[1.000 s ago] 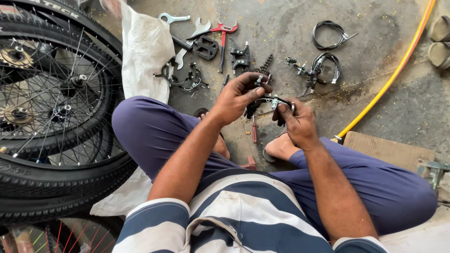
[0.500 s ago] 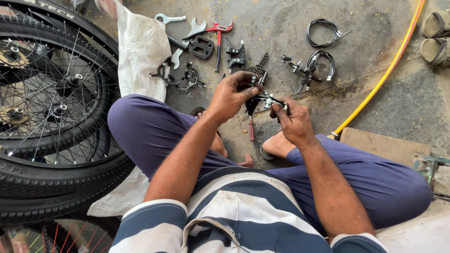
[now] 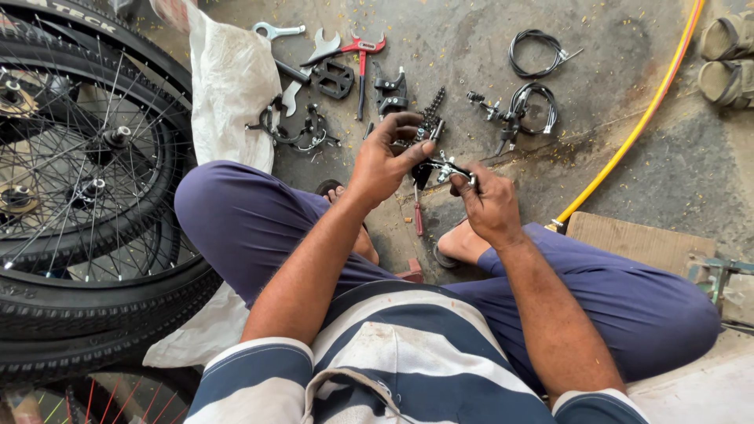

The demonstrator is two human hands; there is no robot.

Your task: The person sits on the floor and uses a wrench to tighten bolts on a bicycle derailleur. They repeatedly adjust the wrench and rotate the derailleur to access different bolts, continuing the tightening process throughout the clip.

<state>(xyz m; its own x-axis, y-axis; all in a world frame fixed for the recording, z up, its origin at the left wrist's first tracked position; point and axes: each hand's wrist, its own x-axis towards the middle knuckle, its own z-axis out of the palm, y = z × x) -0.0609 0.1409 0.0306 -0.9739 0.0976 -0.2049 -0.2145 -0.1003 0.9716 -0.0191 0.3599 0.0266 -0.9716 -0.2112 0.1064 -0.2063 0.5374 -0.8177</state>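
Observation:
I sit on a concrete floor with my knees spread, and both hands meet over a small metal bicycle brake part [image 3: 440, 166]. My left hand [image 3: 385, 157] pinches its black end from above with thumb and fingers. My right hand [image 3: 488, 202] grips the silver end from the right. The part hangs above the floor between my feet. A red-handled screwdriver [image 3: 418, 213] lies on the floor just below it.
Bicycle wheels with tyres [image 3: 86, 173] fill the left. A white sack [image 3: 232, 86] lies beside them. Spanners [image 3: 302, 47], a black pedal [image 3: 334, 78], red-handled pliers [image 3: 361, 55], a chain piece [image 3: 432, 110] and coiled cables [image 3: 534, 51] lie ahead. A yellow hose [image 3: 636, 126] runs right. Sandals [image 3: 726, 59] sit at far right.
Both hands stay on the brake part and have turned it slightly. The view has shifted a little; nothing on the floor has moved.

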